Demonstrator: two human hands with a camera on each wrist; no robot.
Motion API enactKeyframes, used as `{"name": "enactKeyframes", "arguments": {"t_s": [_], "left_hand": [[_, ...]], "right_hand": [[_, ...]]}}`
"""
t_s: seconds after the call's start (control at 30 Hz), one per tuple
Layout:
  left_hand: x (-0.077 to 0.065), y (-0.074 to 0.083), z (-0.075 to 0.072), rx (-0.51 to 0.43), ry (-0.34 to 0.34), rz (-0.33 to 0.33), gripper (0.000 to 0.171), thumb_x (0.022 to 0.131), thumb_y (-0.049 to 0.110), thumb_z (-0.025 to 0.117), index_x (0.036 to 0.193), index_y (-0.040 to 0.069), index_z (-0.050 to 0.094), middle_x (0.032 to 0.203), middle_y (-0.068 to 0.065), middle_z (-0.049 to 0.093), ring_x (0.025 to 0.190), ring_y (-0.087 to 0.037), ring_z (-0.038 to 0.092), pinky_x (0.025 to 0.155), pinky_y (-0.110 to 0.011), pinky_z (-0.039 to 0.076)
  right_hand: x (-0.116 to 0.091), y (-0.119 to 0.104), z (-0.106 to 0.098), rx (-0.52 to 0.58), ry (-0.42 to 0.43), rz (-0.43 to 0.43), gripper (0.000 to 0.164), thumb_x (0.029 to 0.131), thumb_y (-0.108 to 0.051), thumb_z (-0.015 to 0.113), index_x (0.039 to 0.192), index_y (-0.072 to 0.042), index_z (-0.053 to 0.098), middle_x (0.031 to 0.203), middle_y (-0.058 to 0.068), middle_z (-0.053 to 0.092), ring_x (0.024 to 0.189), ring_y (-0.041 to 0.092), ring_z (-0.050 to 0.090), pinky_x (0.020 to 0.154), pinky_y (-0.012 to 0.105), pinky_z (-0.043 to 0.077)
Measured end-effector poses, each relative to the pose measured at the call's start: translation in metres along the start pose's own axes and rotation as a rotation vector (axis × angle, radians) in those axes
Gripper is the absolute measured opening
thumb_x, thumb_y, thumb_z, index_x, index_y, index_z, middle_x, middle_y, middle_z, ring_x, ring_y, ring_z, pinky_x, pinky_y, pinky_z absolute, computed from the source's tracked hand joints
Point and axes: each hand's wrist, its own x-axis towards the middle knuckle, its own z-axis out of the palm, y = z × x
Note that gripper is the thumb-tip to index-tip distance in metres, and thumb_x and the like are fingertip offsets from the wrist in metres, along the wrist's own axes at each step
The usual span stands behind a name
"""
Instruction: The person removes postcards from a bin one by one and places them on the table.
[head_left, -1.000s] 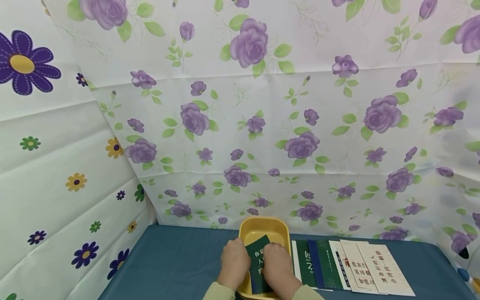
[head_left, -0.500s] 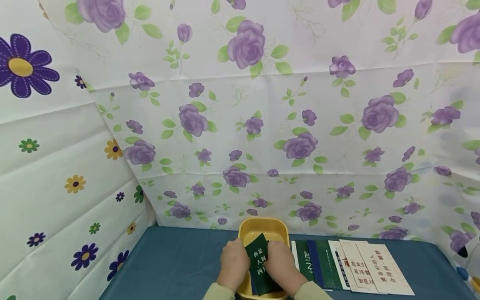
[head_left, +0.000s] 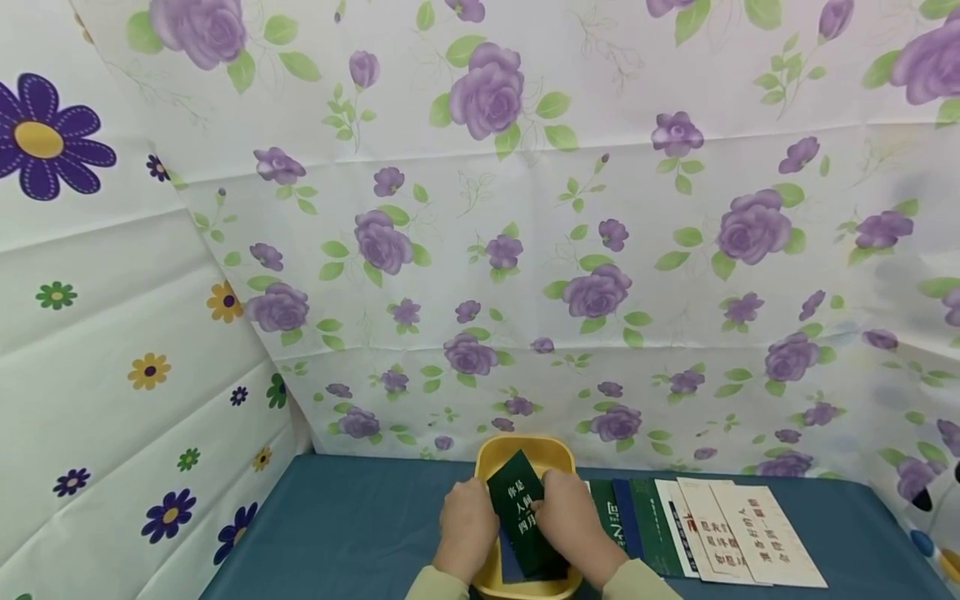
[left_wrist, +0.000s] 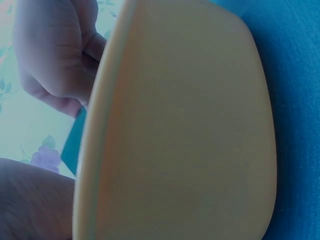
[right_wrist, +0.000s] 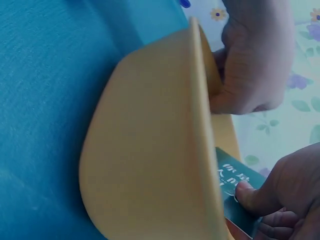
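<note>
My right hand (head_left: 573, 521) pinches a dark green card (head_left: 521, 508) with white characters by its right side, thumb on its face in the right wrist view. The card tilts over a yellow tub (head_left: 525, 443). Beneath it, a blue card (head_left: 512, 567) shows along its lower left edge. My left hand (head_left: 468, 529) is at the tub's left side, close to the green card's left edge. The right wrist view shows its curled fingers reaching inside the rim; what the fingertips touch is hidden. In the left wrist view, the tub wall (left_wrist: 190, 120) covers most of the cards.
Right of the tub, several cards lie overlapped in a row: green cards (head_left: 651, 533), a blue strip (head_left: 628, 517) and cream cards with characters (head_left: 768, 537). A blue-green cloth (head_left: 360, 517) covers the table. Floral sheets (head_left: 465, 250) hang behind and at the left.
My right hand has moved right and slightly up with the green card, turning it and uncovering more of its characters and the blue card below. The left hand has stayed nearly in place.
</note>
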Motion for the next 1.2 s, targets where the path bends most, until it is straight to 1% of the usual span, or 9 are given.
{"name": "enactKeyframes", "arguments": {"t_s": [0.1, 0.17, 0.3, 0.37, 0.47, 0.5, 0.63, 0.9, 1.2], "left_hand": [[0.001, 0.000, 0.000, 0.004, 0.001, 0.003, 0.011, 0.077, 0.008, 0.069, 0.079, 0.006, 0.059, 0.064, -0.006, 0.053, 0.051, -0.018, 0.053, 0.043, -0.033, 0.045], [0.001, -0.001, 0.000, 0.006, 0.002, 0.005, 0.010, 0.077, 0.008, 0.069, 0.079, 0.005, 0.059, 0.064, -0.006, 0.053, 0.052, -0.018, 0.053, 0.044, -0.034, 0.045], [0.002, -0.001, 0.000, 0.008, 0.000, 0.005, 0.008, 0.078, 0.007, 0.068, 0.080, 0.004, 0.060, 0.065, -0.006, 0.054, 0.054, -0.019, 0.055, 0.046, -0.034, 0.046], [0.003, 0.000, 0.000, 0.010, 0.000, 0.000, 0.009, 0.077, 0.007, 0.068, 0.080, 0.004, 0.060, 0.067, -0.007, 0.055, 0.056, -0.019, 0.057, 0.047, -0.035, 0.047], [0.002, 0.000, -0.001, 0.012, 0.008, -0.006, 0.011, 0.075, 0.006, 0.070, 0.080, 0.004, 0.060, 0.068, -0.007, 0.055, 0.058, -0.020, 0.057, 0.048, -0.035, 0.047], [0.002, 0.000, -0.001, 0.014, 0.016, -0.004, 0.012, 0.075, 0.006, 0.070, 0.079, 0.004, 0.060, 0.068, -0.007, 0.056, 0.058, -0.020, 0.058, 0.048, -0.036, 0.047], [0.001, 0.001, 0.001, 0.018, 0.037, 0.004, 0.012, 0.074, 0.006, 0.070, 0.078, 0.004, 0.059, 0.066, -0.007, 0.055, 0.057, -0.021, 0.057, 0.047, -0.036, 0.047], [0.002, 0.001, 0.001, 0.019, 0.066, 0.016, 0.011, 0.074, 0.005, 0.070, 0.077, 0.004, 0.059, 0.065, -0.007, 0.056, 0.056, -0.021, 0.058, 0.044, -0.035, 0.046], [0.000, 0.000, 0.002, 0.019, 0.077, 0.029, 0.011, 0.074, 0.005, 0.069, 0.075, 0.004, 0.058, 0.063, -0.007, 0.054, 0.054, -0.020, 0.057, 0.044, -0.034, 0.045]], "right_hand": [[0.001, 0.001, -0.008, 0.037, -0.017, 0.021, 0.019, 0.078, -0.014, 0.073, 0.073, -0.013, 0.054, 0.058, -0.002, 0.045, 0.051, 0.010, 0.046, 0.047, 0.028, 0.033], [0.003, 0.001, -0.014, 0.048, -0.014, 0.036, 0.029, 0.079, -0.013, 0.072, 0.068, -0.015, 0.046, 0.056, -0.004, 0.033, 0.048, 0.008, 0.036, 0.046, 0.027, 0.026], [0.006, 0.005, -0.027, 0.062, 0.053, 0.046, 0.049, 0.078, -0.014, 0.073, 0.067, -0.017, 0.025, 0.062, -0.005, 0.013, 0.050, 0.011, 0.018, 0.047, 0.027, 0.017], [0.006, 0.007, -0.034, 0.077, 0.091, 0.047, 0.053, 0.078, -0.015, 0.073, 0.069, -0.017, 0.021, 0.064, -0.003, 0.011, 0.049, 0.012, 0.017, 0.046, 0.026, 0.016], [0.006, 0.013, -0.047, 0.101, 0.118, 0.066, 0.043, 0.081, -0.016, 0.071, 0.066, -0.013, 0.031, 0.060, -0.003, 0.017, 0.046, 0.011, 0.025, 0.044, 0.025, 0.020], [0.006, 0.015, -0.052, 0.110, 0.124, 0.073, 0.035, 0.081, -0.016, 0.071, 0.067, -0.011, 0.040, 0.059, -0.003, 0.026, 0.046, 0.011, 0.029, 0.044, 0.025, 0.023], [0.006, 0.026, -0.068, 0.155, 0.122, 0.119, 0.015, 0.084, -0.017, 0.068, 0.082, -0.007, 0.058, 0.062, 0.002, 0.047, 0.048, 0.013, 0.040, 0.044, 0.027, 0.031], [0.007, 0.049, -0.095, 0.147, 0.196, 0.102, 0.034, 0.083, -0.018, 0.069, 0.110, 0.002, 0.062, 0.080, 0.003, 0.060, 0.060, 0.012, 0.051, 0.051, 0.029, 0.040], [0.001, 0.067, -0.113, 0.152, 0.200, 0.145, 0.031, 0.087, -0.021, 0.066, 0.109, -0.001, 0.061, 0.080, 0.005, 0.060, 0.055, 0.014, 0.049, 0.047, 0.031, 0.036]]}}
